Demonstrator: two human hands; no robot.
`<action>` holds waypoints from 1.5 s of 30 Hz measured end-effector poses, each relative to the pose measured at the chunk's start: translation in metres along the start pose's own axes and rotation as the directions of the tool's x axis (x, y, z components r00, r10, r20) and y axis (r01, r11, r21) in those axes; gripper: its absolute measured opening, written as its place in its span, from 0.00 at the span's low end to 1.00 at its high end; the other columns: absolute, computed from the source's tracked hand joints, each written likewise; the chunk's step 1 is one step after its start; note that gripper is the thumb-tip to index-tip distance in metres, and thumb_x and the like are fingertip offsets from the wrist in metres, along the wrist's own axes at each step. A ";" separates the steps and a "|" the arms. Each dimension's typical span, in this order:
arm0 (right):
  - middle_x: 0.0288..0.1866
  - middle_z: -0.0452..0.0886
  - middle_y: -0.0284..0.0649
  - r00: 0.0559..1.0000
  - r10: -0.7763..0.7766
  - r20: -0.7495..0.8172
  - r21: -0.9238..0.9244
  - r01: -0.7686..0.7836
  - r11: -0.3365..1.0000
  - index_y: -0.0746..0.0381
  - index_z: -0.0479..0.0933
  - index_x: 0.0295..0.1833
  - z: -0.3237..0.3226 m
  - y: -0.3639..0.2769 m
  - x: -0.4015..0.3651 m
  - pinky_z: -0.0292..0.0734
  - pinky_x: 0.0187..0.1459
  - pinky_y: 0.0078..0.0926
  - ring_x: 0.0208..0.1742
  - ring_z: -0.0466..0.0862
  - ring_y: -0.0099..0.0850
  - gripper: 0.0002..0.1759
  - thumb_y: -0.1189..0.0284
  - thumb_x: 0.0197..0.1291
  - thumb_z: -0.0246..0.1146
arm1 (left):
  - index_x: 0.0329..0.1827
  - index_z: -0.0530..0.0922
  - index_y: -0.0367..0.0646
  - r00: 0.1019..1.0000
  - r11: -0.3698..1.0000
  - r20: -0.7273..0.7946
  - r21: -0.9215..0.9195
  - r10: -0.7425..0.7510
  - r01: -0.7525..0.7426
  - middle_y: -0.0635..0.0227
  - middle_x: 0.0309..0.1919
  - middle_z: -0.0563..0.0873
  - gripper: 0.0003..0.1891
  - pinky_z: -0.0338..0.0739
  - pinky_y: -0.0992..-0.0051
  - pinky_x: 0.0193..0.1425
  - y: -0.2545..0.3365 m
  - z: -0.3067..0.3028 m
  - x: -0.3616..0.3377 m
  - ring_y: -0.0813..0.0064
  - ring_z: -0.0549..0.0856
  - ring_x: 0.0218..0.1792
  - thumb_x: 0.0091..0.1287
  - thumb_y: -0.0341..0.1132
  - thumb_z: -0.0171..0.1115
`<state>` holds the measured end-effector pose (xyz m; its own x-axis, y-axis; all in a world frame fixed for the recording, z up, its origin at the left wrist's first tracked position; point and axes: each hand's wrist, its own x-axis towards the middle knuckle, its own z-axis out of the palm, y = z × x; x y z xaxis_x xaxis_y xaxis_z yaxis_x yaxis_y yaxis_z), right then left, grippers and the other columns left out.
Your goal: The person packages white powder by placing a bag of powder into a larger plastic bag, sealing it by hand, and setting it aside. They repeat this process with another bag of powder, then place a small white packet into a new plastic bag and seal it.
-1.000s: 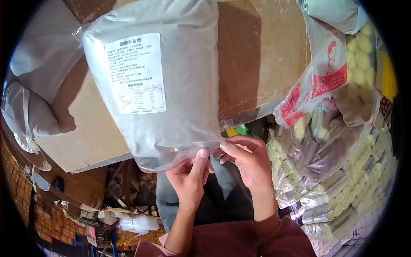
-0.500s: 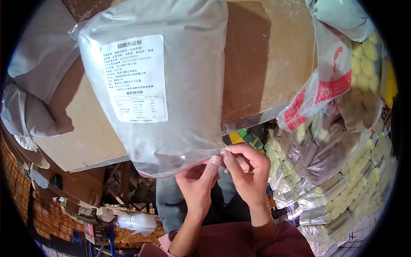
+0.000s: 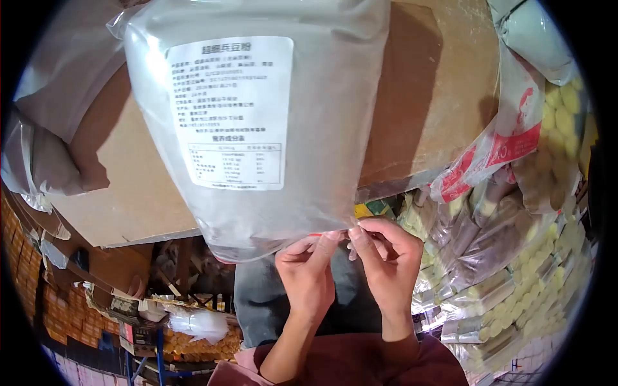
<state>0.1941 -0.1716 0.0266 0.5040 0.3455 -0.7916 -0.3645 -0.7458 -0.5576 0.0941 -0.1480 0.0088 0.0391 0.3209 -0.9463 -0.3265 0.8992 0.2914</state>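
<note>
A big clear zip bag packed with pale grey powder lies on a cardboard box, with a printed white label facing up. Its red zip strip runs along the edge nearest me, overhanging the box. My left hand pinches this edge between thumb and fingers, right of the bag's middle. Close beside it, my right hand grips the bag's near right corner with thumb and forefinger. Both hands' other fingers are curled and partly hidden.
Grey plastic bags sit at the left of the box. On the right, a red-and-white plastic bag hangs over stacked clear packs of pale round pieces. A white plastic bundle lies lower left, near orange stacked goods.
The bag's right side and near edge have shifted right and slightly up in view, and its label appears larger. Both hands have moved slightly right, still pinching the zip edge.
</note>
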 end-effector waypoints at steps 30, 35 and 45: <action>0.26 0.78 0.35 0.973 0.145 0.179 -0.010 -0.146 0.989 0.68 0.79 0.35 0.009 0.009 0.007 0.66 0.28 0.18 0.26 0.74 0.21 0.06 0.76 0.63 0.61 | 0.40 0.80 0.32 0.942 0.906 -0.185 -0.274 0.279 -0.322 0.67 0.32 0.83 0.04 0.73 0.77 0.44 0.066 -0.053 0.020 0.80 0.77 0.32 0.67 0.25 0.62; 0.26 0.78 0.35 0.975 0.156 0.157 -0.057 -0.148 0.987 0.68 0.79 0.35 0.011 0.008 0.004 0.66 0.28 0.17 0.26 0.74 0.21 0.07 0.75 0.63 0.61 | 0.37 0.80 0.33 0.921 0.897 -0.257 -0.259 0.293 -0.357 0.67 0.32 0.83 0.03 0.72 0.78 0.42 0.079 -0.064 0.023 0.80 0.77 0.32 0.67 0.24 0.62; 0.56 0.74 0.43 0.973 -0.194 0.128 0.053 0.189 0.981 0.71 0.65 0.66 0.001 -0.035 0.010 0.72 0.58 0.28 0.56 0.76 0.30 0.31 0.79 0.57 0.66 | 0.49 0.77 0.27 0.824 0.742 0.085 0.391 0.560 -0.544 0.54 0.42 0.86 0.11 0.81 0.70 0.50 0.140 -0.050 0.029 0.69 0.86 0.40 0.69 0.28 0.58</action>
<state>0.2112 -0.1418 0.0377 0.4607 0.5540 -0.6934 -0.3036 -0.6357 -0.7097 0.0023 -0.0276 0.0155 -0.0707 0.7930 -0.6052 0.1059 0.6092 0.7859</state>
